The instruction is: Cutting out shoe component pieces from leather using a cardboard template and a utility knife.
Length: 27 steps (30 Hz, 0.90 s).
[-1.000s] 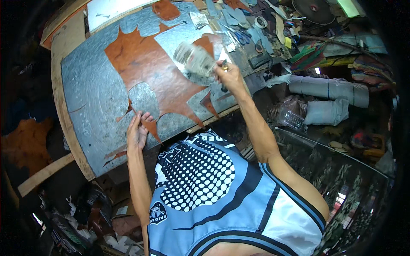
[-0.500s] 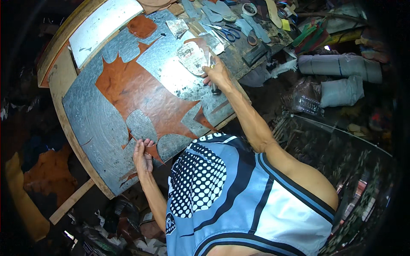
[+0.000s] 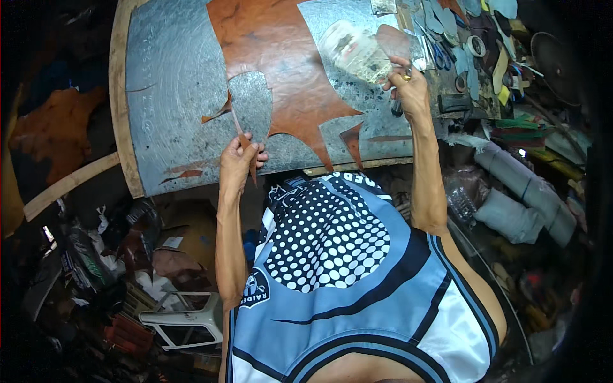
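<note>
A large brown leather piece (image 3: 268, 48) with cut-out edges lies on the grey, scratched work board (image 3: 172, 108). My left hand (image 3: 241, 159) is closed at the board's near edge, pinching a narrow leather strip (image 3: 248, 148) whose thin tail runs up beside a rounded cut-out. To the right, my right hand (image 3: 408, 89) grips the edge of a pale, stained flat piece (image 3: 354, 54), smeared by motion above the board. A dark handle (image 3: 397, 108) shows under that hand; whether the fingers hold it too is unclear. A brown flat piece (image 3: 394, 41) lies just beyond.
Blue-handled scissors (image 3: 440, 57), a tape roll (image 3: 476, 45) and several grey-blue cut pieces crowd the right end. Small leather scraps (image 3: 185, 174) lie near the front edge. Below left stands a white plastic stool (image 3: 182, 319); wrapped rolls (image 3: 530, 185) lie right.
The view has turned and shifted. My left hand, earlier with fingers loosely at the leather's lower edge, now pinches the strip. My right hand still has the pale piece, now blurred by motion.
</note>
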{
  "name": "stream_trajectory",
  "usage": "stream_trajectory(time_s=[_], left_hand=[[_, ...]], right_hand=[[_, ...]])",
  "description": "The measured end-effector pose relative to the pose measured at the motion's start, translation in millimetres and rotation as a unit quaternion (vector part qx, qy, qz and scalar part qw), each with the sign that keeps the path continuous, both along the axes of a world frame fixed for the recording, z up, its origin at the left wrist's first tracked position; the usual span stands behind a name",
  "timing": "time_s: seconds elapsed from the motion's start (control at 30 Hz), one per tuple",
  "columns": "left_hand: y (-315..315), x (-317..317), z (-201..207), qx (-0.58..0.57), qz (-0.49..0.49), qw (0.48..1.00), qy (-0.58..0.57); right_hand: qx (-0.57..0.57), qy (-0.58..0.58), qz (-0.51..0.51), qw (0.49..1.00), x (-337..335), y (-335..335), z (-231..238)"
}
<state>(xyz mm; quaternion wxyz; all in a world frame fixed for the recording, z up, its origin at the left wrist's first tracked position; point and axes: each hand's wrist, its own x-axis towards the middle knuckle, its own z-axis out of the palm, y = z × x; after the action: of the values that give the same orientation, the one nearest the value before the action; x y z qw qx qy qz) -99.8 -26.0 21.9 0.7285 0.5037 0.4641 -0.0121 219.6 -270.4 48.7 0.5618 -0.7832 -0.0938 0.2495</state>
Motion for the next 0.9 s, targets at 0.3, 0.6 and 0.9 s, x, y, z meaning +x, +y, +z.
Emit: stream_trajectory(time_s=[0.3, 0.6, 0.9], left_hand=[[7, -22, -8, 0.010, -0.059, 0.998, 0.003], [9, 2, 11, 0.539, -0.183, 0.819, 0.070], [-6, 48, -28, 0.575, -0.330, 0.744, -0.081]], right_hand=[[-0.163, -0.237, 0.286, 0.914, 10, 102, 13], [-0.260, -0.180, 0.545, 0.777, -22, 188, -17], [-0.215, -0.251, 0.539, 0.775, -28, 179, -28]])
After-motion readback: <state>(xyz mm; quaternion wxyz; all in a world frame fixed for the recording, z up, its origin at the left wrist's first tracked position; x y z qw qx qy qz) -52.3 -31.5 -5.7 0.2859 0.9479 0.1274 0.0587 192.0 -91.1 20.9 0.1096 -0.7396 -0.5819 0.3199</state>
